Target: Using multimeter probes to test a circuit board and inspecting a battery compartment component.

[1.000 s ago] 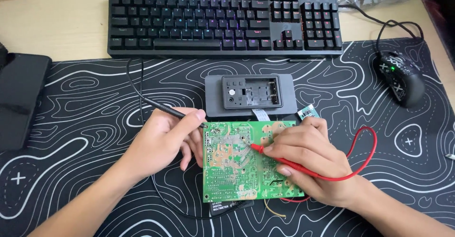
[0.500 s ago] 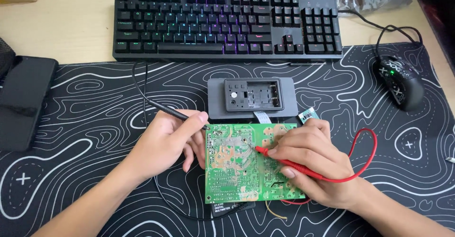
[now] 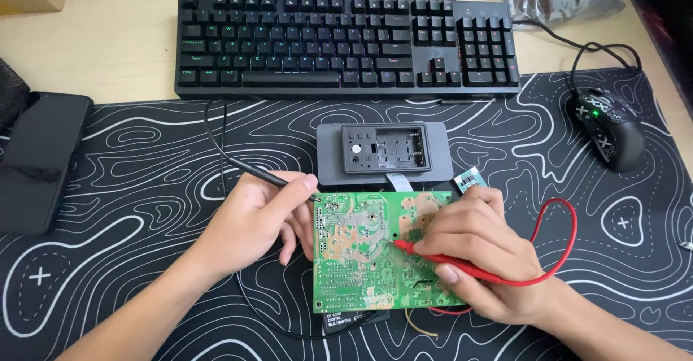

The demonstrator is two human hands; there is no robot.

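One green circuit board (image 3: 368, 253) lies solder side up on the patterned desk mat (image 3: 144, 188), over a multimeter. Step in hand: probing. Left hand (image 3: 253, 224) is closed on the black probe (image 3: 271, 179), tip at the board's upper left corner; right hand (image 3: 476, 249) pinches the red probe (image 3: 440, 258), tip mid-board. Judgement: the next contact calls for steady tips on small pads. Count: two probes, one grey case (image 3: 384, 151), one keyboard (image 3: 346, 43), one mouse (image 3: 608, 126).
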